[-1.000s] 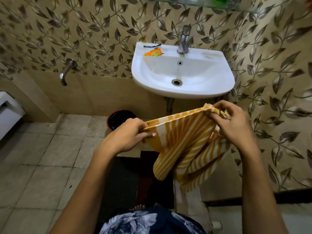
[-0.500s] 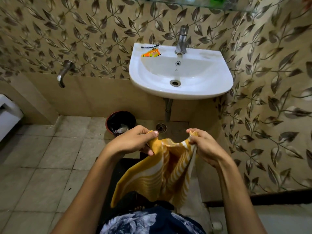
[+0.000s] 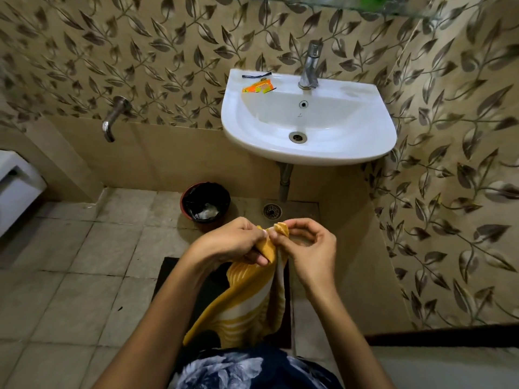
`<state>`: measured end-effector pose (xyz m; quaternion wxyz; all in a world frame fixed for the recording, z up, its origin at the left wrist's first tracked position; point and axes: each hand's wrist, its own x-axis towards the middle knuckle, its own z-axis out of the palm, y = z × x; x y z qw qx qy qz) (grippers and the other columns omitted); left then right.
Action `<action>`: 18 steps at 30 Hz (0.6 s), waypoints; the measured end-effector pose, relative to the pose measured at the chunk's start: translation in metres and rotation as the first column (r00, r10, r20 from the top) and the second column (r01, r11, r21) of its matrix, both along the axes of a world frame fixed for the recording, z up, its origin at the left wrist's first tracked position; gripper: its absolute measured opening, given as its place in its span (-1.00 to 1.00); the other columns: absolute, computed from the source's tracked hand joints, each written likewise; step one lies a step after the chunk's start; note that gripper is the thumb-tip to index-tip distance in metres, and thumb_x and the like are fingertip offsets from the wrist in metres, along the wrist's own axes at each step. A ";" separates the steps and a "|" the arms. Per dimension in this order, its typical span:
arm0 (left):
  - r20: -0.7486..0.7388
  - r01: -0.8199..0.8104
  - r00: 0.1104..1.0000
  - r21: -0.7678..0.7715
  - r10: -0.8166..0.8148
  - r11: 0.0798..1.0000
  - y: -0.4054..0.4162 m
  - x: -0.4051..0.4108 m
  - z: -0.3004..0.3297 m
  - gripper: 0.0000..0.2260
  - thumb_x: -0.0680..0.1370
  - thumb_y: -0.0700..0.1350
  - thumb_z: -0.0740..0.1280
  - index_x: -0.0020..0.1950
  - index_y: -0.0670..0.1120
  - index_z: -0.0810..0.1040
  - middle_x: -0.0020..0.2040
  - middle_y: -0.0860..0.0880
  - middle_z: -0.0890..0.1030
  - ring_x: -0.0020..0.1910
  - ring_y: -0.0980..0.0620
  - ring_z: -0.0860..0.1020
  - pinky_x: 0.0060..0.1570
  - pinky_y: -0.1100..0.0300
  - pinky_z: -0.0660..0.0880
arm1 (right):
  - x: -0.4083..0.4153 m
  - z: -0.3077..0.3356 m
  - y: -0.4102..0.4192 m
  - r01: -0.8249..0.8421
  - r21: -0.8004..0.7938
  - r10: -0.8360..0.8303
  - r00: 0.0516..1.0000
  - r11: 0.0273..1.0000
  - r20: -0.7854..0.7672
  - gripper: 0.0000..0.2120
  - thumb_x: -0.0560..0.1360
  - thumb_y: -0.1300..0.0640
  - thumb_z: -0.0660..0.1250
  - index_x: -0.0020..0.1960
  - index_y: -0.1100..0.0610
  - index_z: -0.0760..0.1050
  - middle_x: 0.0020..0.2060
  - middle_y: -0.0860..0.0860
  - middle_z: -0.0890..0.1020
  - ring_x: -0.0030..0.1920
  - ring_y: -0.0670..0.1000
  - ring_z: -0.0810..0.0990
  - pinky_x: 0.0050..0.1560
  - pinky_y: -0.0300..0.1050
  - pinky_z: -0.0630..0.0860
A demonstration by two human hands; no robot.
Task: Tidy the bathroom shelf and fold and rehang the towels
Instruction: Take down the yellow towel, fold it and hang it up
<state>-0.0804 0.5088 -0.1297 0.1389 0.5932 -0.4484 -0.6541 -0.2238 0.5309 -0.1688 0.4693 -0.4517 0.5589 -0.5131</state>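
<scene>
Leaf-patterned bathroom, white washbasin (image 3: 309, 122) at 12 o'clock. My left hand (image 3: 227, 245) grips one corner of the yellow striped towel (image 3: 241, 301); my right hand (image 3: 306, 248) pinches the matching corner alongside, aligning edges for a fold. The towel hangs toward 6 o'clock.

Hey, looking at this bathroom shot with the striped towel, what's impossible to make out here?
All in the head view:
- Glass wall shelf: top edge cuts off its items; only a green shape shows.
- Yellow-and-white striped towel: its lower end is hidden behind the dark floral clothing; left hand and right hand cover the gripped corners.
- Orange sachet on the white washbasin: print too small.
- No towel rail in frame.
</scene>
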 end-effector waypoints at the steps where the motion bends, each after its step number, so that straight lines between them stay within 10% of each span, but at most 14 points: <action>1: 0.009 -0.016 1.000 -0.001 0.016 1.000 -0.001 0.000 0.000 -0.67 0.63 -0.10 0.13 -0.22 -0.15 0.59 -0.37 -0.05 0.64 -0.40 0.12 0.59 -0.22 0.28 0.53 | 0.003 0.001 0.003 0.005 -0.036 -0.005 1.000 0.999 -0.017 -0.80 0.29 0.26 0.55 -0.20 0.03 0.62 -0.28 -0.05 0.71 -0.19 -0.11 0.69 -0.20 -0.30 0.58; 11: -0.074 -0.193 0.977 0.066 0.198 0.979 0.003 0.001 0.010 -0.57 0.62 0.04 0.06 0.05 -0.26 0.56 -0.11 -0.25 0.64 -0.16 -0.10 0.58 -0.17 0.19 0.43 | 0.019 0.003 0.024 -0.214 -0.299 0.070 0.902 0.930 -0.425 -0.65 0.35 0.21 0.52 0.13 0.19 0.61 0.03 -0.06 0.65 0.05 -0.20 0.63 0.06 -0.32 0.56; 18: -0.094 -0.012 0.995 0.009 0.013 1.000 0.005 0.002 0.011 -0.38 0.60 0.21 -0.07 0.08 -0.28 0.53 -0.09 -0.22 0.59 -0.01 -0.15 0.60 0.12 0.16 0.48 | 0.001 0.009 0.009 -0.273 -0.245 0.140 0.881 0.930 -0.452 -0.76 0.37 0.24 0.49 0.03 0.09 0.65 -0.12 -0.07 0.71 -0.08 -0.20 0.66 -0.05 -0.25 0.61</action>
